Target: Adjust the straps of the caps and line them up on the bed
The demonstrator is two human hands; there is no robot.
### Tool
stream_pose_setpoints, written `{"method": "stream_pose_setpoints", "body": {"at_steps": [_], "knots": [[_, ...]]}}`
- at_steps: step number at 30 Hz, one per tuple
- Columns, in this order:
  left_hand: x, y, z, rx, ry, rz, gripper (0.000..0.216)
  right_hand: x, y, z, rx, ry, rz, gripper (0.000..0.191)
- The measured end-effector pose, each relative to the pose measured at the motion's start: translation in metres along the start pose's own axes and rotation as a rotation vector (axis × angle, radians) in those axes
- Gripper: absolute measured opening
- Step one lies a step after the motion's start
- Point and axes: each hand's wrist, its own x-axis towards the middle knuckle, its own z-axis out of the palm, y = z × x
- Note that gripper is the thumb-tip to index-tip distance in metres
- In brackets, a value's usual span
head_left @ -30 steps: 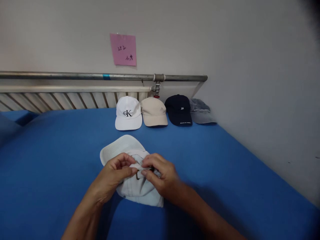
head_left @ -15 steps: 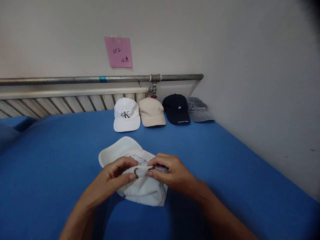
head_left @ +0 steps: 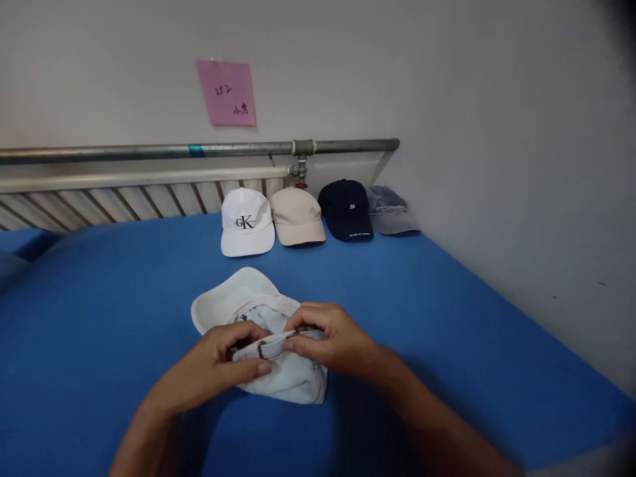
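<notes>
Two hands meet over a pale cap (head_left: 278, 377) that lies on the blue cloth (head_left: 99, 318), close to the near edge of the view. The left hand (head_left: 218, 361) closes thumb and fingers on the cap's back strap beside a small metal buckle (head_left: 262, 349), and the right hand (head_left: 330, 338) pinches the same strap from the other side. The cap's brim (head_left: 223, 298) points away and to the left, its underside up, and the crown is crumpled under the hands.

Bare blue cloth spreads wide to the left of the cap and to the right of it, with nothing lying between the cap and the far row. On the right the cloth runs to an edge against a grey wall (head_left: 521, 199), which slants toward the near right corner.

Farther off, four caps sit side by side at the back edge, brims facing forward: a white cap (head_left: 247, 222) with black letters that read "CK", just beside it a beige cap (head_left: 297, 215), then a navy cap (head_left: 346, 209) with a small white mark and a line of print too small to read, then a grey cap (head_left: 390, 211) nearest the corner.

Behind them a ribbed radiator (head_left: 124, 199) and a metal pipe (head_left: 149, 151) with a blue band run along the wall. Above hangs a pink note (head_left: 226, 93) with handwriting; "252" seems legible, the rest is unclear.
</notes>
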Motion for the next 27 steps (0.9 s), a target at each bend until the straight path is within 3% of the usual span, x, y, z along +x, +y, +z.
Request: {"method": "stream_pose_setpoints", "body": {"at_steps": [6,13,19,22,27], "knots": [[-0.004,-0.004,-0.004,-0.116,0.028,0.023,0.023,-0.001,0.005,-0.012,0.264,0.026,0.098,0.02],[-0.009,-0.01,-0.014,-0.241,-0.022,0.065,0.025,-0.004,0.004,-0.02,0.68,-0.059,0.114,0.017],[-0.011,0.007,-0.006,-0.085,-0.161,0.047,0.023,-0.005,-0.007,-0.009,0.614,-0.008,0.139,0.012],[-0.013,0.011,-0.005,0.005,-0.146,0.08,0.021,-0.005,-0.007,-0.006,0.585,-0.028,0.149,0.012],[-0.023,0.005,-0.017,-0.044,-0.172,0.208,0.033,-0.002,0.003,-0.013,0.492,0.108,0.01,0.011]]}}
